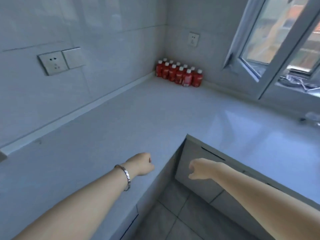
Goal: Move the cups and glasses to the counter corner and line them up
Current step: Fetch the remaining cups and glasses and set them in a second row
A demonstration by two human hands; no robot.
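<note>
My left hand [142,163] hovers over the front edge of the pale L-shaped counter [131,118], fingers curled into a loose fist with nothing in it; a silver bracelet sits on that wrist. My right hand [199,168] is also curled shut and holds nothing, in front of the grey cabinet door below the counter's inner corner. In the far counter corner stand several small red bottles with white caps [179,73], lined in two rows against the wall. A clear glass-like object [312,119] shows blurred at the right edge; I cannot tell what it is.
Tiled walls carry a double socket and switch [60,60] at left and another socket [193,38] near the corner. An open window frame [270,54] juts inward over the right counter. Grey floor tiles [173,219] lie below between the cabinets.
</note>
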